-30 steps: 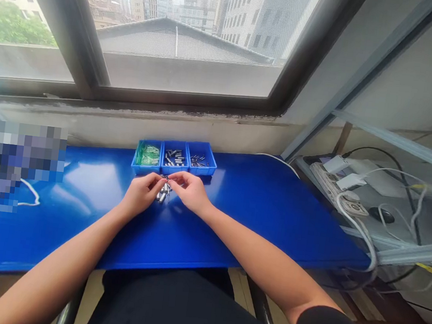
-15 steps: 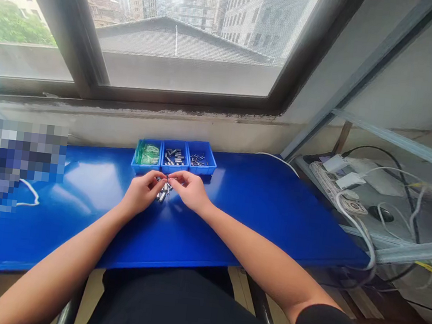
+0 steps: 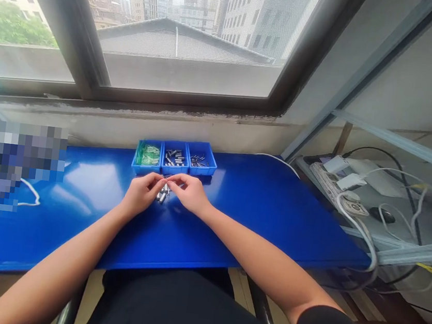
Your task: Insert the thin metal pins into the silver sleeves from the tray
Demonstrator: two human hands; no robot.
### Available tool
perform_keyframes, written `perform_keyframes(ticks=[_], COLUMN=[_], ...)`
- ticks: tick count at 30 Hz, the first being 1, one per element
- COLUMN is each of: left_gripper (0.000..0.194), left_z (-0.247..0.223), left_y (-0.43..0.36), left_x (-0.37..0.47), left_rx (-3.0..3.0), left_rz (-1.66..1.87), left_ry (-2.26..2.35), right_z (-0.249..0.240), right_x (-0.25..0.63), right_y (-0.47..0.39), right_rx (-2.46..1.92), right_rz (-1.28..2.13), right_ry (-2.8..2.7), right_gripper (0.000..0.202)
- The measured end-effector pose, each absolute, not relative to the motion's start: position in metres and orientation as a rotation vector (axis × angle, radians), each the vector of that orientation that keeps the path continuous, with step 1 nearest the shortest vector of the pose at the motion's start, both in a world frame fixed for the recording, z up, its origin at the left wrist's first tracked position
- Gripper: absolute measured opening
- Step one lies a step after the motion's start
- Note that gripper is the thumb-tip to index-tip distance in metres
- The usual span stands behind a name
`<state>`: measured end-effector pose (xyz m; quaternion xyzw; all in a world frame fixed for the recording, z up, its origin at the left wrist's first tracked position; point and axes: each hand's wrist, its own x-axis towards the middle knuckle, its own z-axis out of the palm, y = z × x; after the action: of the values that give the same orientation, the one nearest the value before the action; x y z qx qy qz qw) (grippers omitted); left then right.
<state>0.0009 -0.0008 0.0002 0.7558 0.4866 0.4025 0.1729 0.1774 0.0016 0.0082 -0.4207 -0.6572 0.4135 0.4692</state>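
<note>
My left hand (image 3: pixel 145 187) and my right hand (image 3: pixel 188 190) meet fingertip to fingertip above the blue table (image 3: pixel 257 208). Both are closed in a pinch; what lies between the fingers is too small and too covered to make out. Right below them is a small pile of silvery cylindrical metal parts (image 3: pixel 163 196), partly hidden by my fingers. Just beyond stand three joined blue bins: the left bin (image 3: pixel 134 165) has a green plastic bag (image 3: pixel 148 154) with pale parts, the middle bin (image 3: pixel 174 169) short metal cylinders, the right bin (image 3: pixel 201 171) thin dark pin-like pieces.
A window (image 3: pixel 184 96) and a low wall run behind the table. At the right a metal rack (image 3: pixel 398 140) carries a power strip (image 3: pixel 321 182), white adapters, cables and a dark mouse (image 3: pixel 384 215). A white cable (image 3: pixel 33 193) lies at the left beside a pixelated area.
My fingertips have drawn slightly closer together over the pile. Bins and loose parts stay where they were; the view has shifted only a little.
</note>
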Motion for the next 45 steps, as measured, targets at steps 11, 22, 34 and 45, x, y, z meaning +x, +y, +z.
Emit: perform_keyframes(ticks=[11,22,34,45], left_gripper=[0.026,0.023,0.024,0.022], left_z=[-0.001,-0.001,0.002,0.0], left_y=[-0.002,-0.001,-0.003,-0.001], left_x=[0.003,0.003,0.004,0.002], left_rx=[2.114,2.135,2.141,2.15], left_rz=[1.193,1.141,1.128,1.181], left_ry=[1.256,1.322,1.364,1.331], right_z=[0.007,0.002,0.011,0.008], right_x=[0.178,0.174,0.177,0.176], right_y=[0.004,0.011,0.007,0.008], right_rx=[-1.037,-0.942,-1.039,-1.029], right_rz=[0.924,1.348,1.292,1.277], right_ry=[-1.569,-1.298,-1.38,-1.397], right_gripper=[0.019,0.028,0.037,0.039])
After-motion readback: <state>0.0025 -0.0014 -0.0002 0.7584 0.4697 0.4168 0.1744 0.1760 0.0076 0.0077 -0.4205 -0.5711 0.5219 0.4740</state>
